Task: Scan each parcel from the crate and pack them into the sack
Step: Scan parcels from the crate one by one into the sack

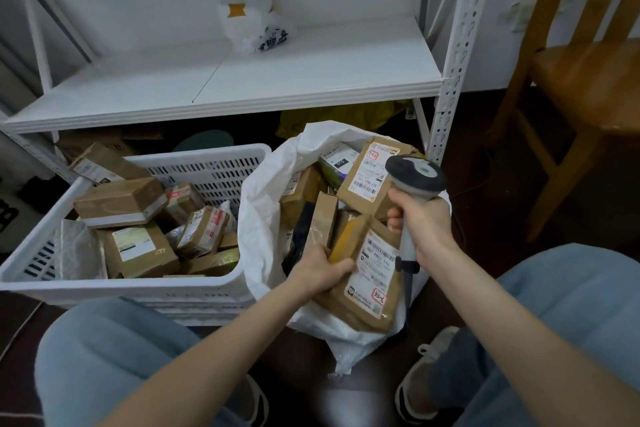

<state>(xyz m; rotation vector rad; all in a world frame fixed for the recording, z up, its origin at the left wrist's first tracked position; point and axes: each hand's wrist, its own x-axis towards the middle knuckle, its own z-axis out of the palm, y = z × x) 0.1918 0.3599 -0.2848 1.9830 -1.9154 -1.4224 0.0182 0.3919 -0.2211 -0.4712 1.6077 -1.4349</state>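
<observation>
While left hand (320, 272) pinches the brown parcel (372, 274) at its upper-left edge, fingers curled round the side and thumb on top, the parcel sits tilted at the near lip of the sack (263, 218). Label is up, and the lower end looks to rest on the sack wall. Right hand (420, 222) is wrapped tight round the handle of the scanner (415, 172), with the head held above the sack; can't tell where the window aims. Handling guess: taped kraft pack, flat-ish, stiff enough to keep shape, and light, since a one-hand edge grip carries it. The tape probably makes it slick, so take it by an edge or corner with fingers underneath and the thumb clear of the barcode. No sign it's fragile, but ease it in rather than drop it, as the sack is already well filled with other packs. The crate (104, 284) sits just left, touching the sack, and is far from empty. It holds mostly small cartons (119, 201), which should be rigid and easy to grab across the short sides. There is also a grey poly mailer (81, 250), likely soft and slippery, so pinch a bunched corner.
</observation>
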